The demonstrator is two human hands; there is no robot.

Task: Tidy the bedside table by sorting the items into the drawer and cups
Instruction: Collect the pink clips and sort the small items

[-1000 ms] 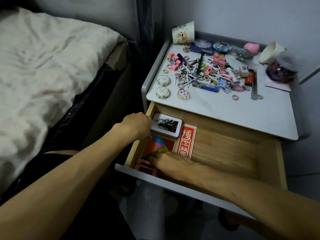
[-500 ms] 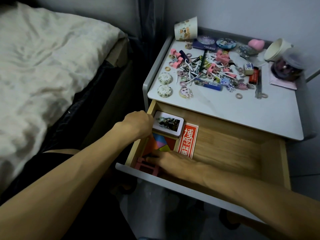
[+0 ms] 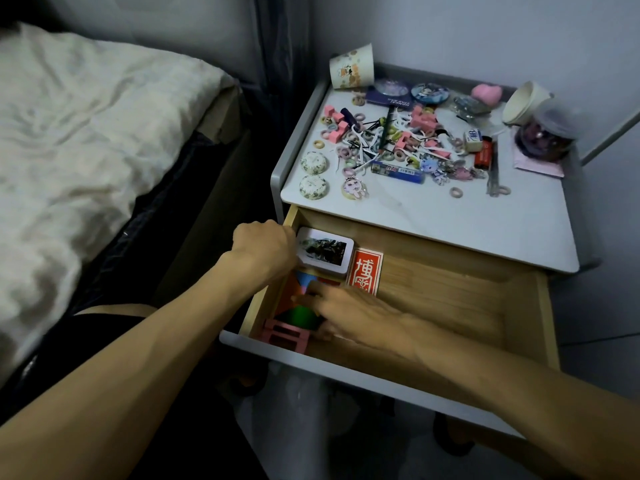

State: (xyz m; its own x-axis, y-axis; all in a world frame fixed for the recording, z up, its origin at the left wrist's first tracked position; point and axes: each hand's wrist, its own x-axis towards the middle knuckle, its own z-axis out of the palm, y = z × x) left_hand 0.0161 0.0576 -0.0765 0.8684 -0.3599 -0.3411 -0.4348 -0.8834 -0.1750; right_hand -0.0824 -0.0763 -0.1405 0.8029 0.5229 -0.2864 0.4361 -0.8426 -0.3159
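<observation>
Bedside surface (image 3: pixel 433 216) cluttered with hair ties, clips, cups; bed (image 3: pixel 86 133) at left. Drawer (image 3: pixel 519 306) pulled open. Left hand (image 3: pixel 265 244), grip closed on white picture tin (image 3: pixel 325 251) at drawer's back-left corner. Right hand (image 3: pixel 349 313) flat on colorful puzzle (image 3: pixel 298 299), grip open; red card box (image 3: pixel 364 276) beside tin, pink rack (image 3: pixel 285 336) at front.

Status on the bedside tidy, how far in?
Early. Done: drawer open, red card box and pink rack inside. In hand: left hand on the white tin, right hand on the coloured puzzle. Left: tabletop clutter; cups look unfilled.
</observation>
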